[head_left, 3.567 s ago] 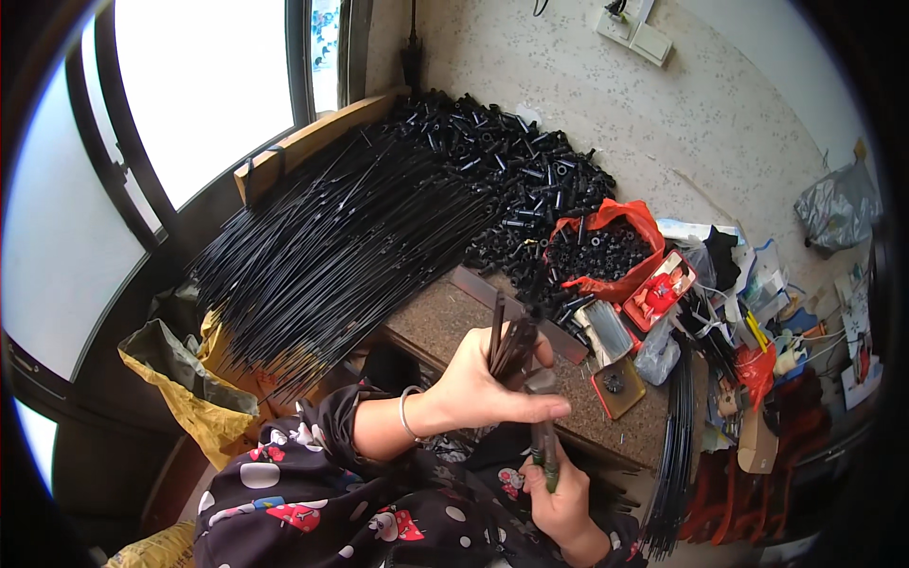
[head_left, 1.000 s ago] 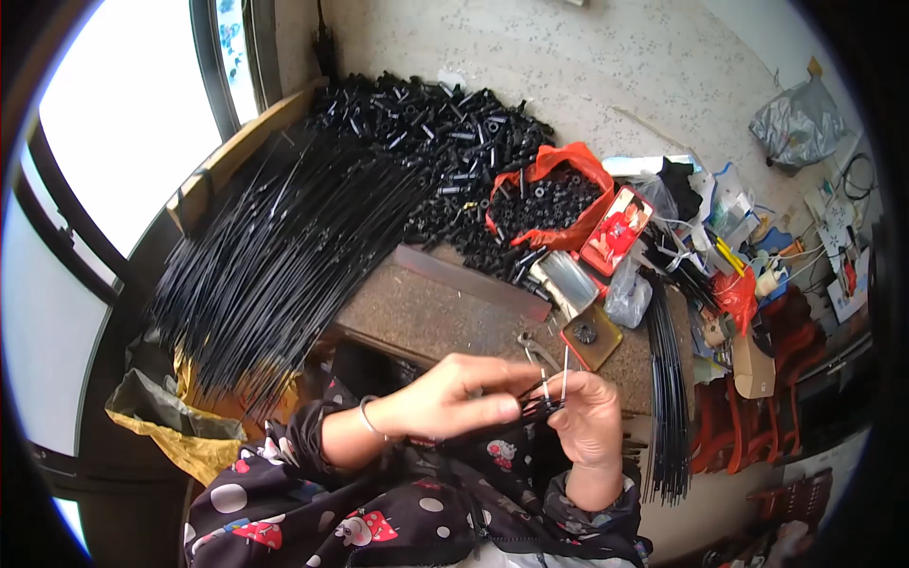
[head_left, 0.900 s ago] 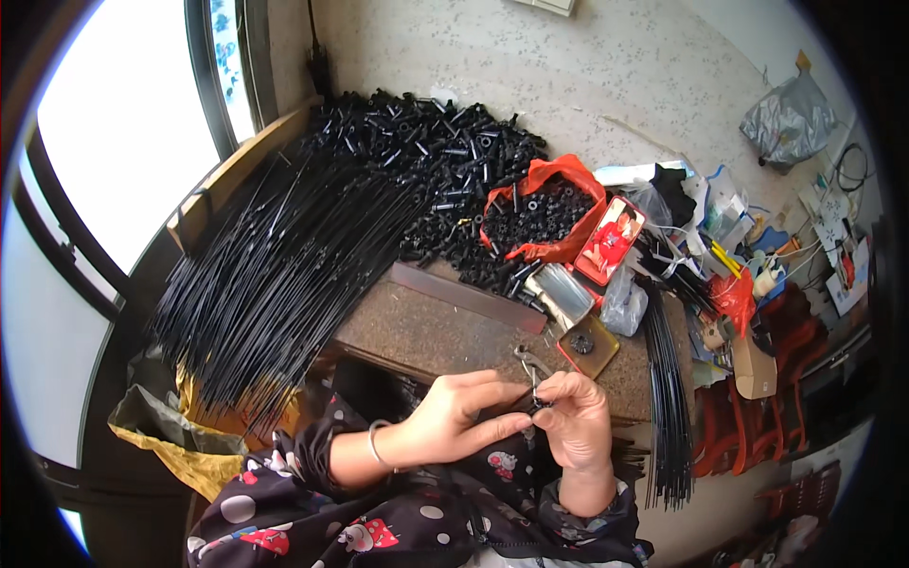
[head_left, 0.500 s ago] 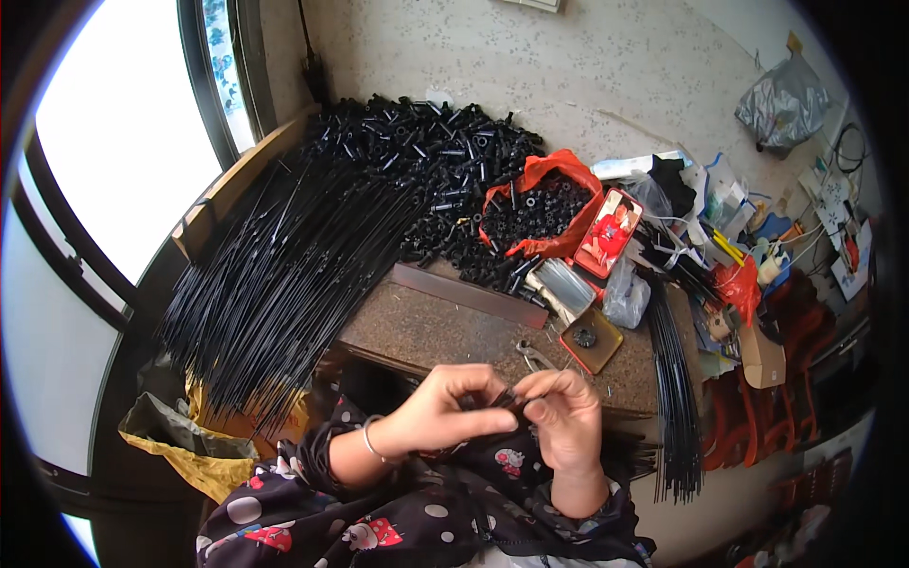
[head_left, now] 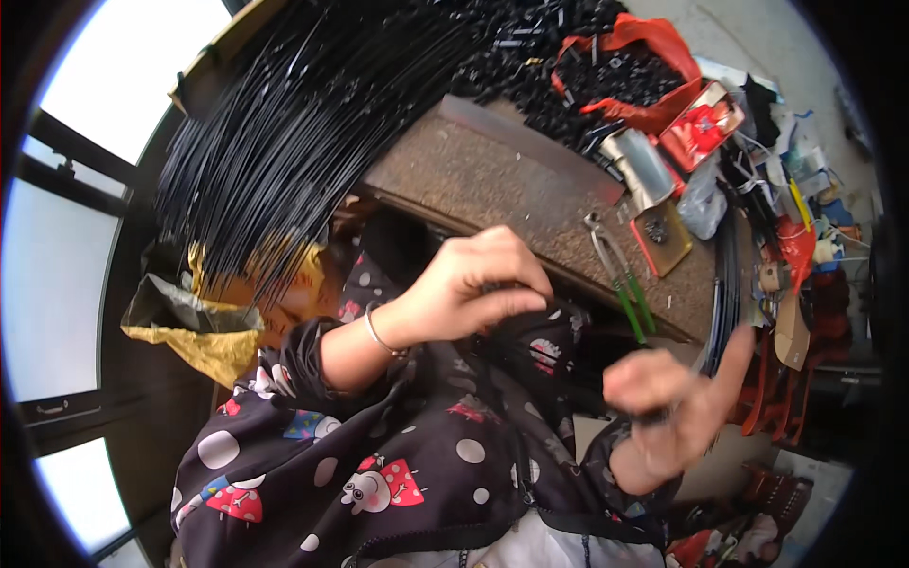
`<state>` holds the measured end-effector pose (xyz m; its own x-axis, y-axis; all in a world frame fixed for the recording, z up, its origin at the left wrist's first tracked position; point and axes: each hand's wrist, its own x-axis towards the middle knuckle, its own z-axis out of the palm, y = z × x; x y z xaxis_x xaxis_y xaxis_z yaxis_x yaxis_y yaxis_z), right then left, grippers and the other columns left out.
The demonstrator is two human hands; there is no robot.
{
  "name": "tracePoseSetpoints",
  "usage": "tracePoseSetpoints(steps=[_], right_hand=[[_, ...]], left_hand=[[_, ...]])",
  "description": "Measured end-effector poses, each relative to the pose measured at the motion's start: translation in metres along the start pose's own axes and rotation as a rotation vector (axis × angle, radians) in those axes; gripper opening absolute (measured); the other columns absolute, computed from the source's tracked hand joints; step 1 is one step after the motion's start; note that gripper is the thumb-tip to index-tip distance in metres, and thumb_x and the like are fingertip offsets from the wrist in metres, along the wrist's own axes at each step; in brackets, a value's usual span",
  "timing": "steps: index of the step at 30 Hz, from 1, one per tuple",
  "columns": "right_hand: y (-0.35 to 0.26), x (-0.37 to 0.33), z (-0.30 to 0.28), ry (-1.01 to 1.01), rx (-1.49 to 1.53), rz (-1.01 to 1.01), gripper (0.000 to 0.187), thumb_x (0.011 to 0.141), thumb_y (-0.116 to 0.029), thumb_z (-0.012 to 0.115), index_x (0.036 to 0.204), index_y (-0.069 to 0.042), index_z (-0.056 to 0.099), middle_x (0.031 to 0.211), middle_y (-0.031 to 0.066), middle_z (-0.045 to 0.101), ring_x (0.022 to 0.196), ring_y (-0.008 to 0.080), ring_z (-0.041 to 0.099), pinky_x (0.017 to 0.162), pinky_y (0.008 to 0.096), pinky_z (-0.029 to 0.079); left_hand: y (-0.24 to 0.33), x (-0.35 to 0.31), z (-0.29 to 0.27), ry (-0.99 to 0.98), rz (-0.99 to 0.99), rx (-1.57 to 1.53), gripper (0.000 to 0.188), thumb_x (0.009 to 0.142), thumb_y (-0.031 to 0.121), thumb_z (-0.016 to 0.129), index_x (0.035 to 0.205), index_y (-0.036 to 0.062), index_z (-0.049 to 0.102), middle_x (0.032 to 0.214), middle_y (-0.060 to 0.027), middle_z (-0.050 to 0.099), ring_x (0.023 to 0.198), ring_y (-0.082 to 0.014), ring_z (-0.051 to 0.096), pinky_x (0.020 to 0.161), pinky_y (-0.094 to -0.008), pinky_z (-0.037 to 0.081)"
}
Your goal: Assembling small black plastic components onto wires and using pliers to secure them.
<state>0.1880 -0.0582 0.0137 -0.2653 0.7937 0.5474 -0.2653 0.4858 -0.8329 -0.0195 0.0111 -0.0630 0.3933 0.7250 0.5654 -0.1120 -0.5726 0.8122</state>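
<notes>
My left hand (head_left: 488, 286) is held above my lap, just off the table's front edge. Its thumb and fingers are pressed together; whatever sits between them, perhaps something dark, is hidden. To the right, my right hand (head_left: 672, 407) is smeared by motion, one finger stretched toward a hanging bundle of thin black rods (head_left: 725, 284). A dark patch shows by its palm, too blurred to name. On the table between the two lie pliers with green handles (head_left: 620, 276), their grips jutting past the edge. Beside them is a small yellowish tray (head_left: 674, 254) with dark bits in it.
A large sheaf of thin black rods (head_left: 275, 151) covers the table's left side. Behind a long flat bar (head_left: 535, 147) are heaped black tubular parts and a red plastic bag (head_left: 653, 38) of small black pieces. A phone (head_left: 701, 125) stands at the right. A yellow sack (head_left: 194, 331) sits lower left.
My hands, earlier together at the fingertips, have come apart. The right one has swung right and down toward the hanging rods. My view has tilted down, bringing the pliers' green handles into sight.
</notes>
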Motion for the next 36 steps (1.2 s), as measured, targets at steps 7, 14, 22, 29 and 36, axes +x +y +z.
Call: tracePoseSetpoints(steps=[7,14,22,29,36], right_hand=[[-0.026,-0.005,-0.020,-0.684,0.206,0.155,0.013,0.078,-0.012,0.066,0.087,-0.002,0.064,0.090,0.0161,0.064,0.082,0.0312,0.061,0.074,0.0339,0.050],[-0.016,0.018,-0.013,-0.787,0.102,0.067,0.030,0.082,-0.027,0.063,0.099,-0.001,0.063,0.090,0.0163,0.063,0.086,0.0347,0.059,0.081,0.0376,0.046],[0.001,0.034,0.014,-0.169,-0.347,0.053,0.018,0.077,0.007,0.054,0.092,0.006,0.065,0.096,0.0201,0.065,0.072,0.0236,0.066,0.061,0.0258,0.053],[0.004,0.040,0.013,0.039,-0.604,0.109,0.026,0.077,0.007,0.053,0.102,0.007,0.062,0.096,0.0199,0.065,0.069,0.0222,0.066,0.059,0.0249,0.052],[0.009,0.043,0.007,0.059,-0.610,0.068,0.027,0.078,0.007,0.053,0.104,0.007,0.061,0.097,0.0200,0.065,0.070,0.0228,0.066,0.059,0.0250,0.052]], left_hand=[[0.003,-0.034,-0.027,0.262,-0.011,-0.045,0.009,0.077,0.003,0.062,0.085,-0.0003,0.063,0.077,-0.0097,0.064,0.073,-0.0186,0.054,0.068,-0.0277,0.043],[0.015,-0.021,-0.032,0.175,-0.143,-0.146,0.013,0.078,-0.001,0.063,0.090,-0.0007,0.064,0.082,-0.0083,0.064,0.066,-0.0167,0.053,0.064,-0.0256,0.045],[0.015,0.013,-0.009,0.101,0.092,0.143,0.014,0.073,-0.006,0.062,0.087,-0.0034,0.064,0.068,-0.0072,0.059,0.053,-0.0169,0.050,0.050,-0.0238,0.040],[0.014,0.020,0.005,0.185,0.102,0.211,0.015,0.070,-0.007,0.062,0.085,-0.0031,0.063,0.064,-0.0057,0.055,0.050,-0.0158,0.044,0.047,-0.0237,0.036],[0.012,0.023,0.007,0.180,0.136,0.236,0.017,0.069,-0.008,0.062,0.085,-0.0027,0.063,0.064,-0.0052,0.055,0.049,-0.0159,0.044,0.046,-0.0235,0.036]])
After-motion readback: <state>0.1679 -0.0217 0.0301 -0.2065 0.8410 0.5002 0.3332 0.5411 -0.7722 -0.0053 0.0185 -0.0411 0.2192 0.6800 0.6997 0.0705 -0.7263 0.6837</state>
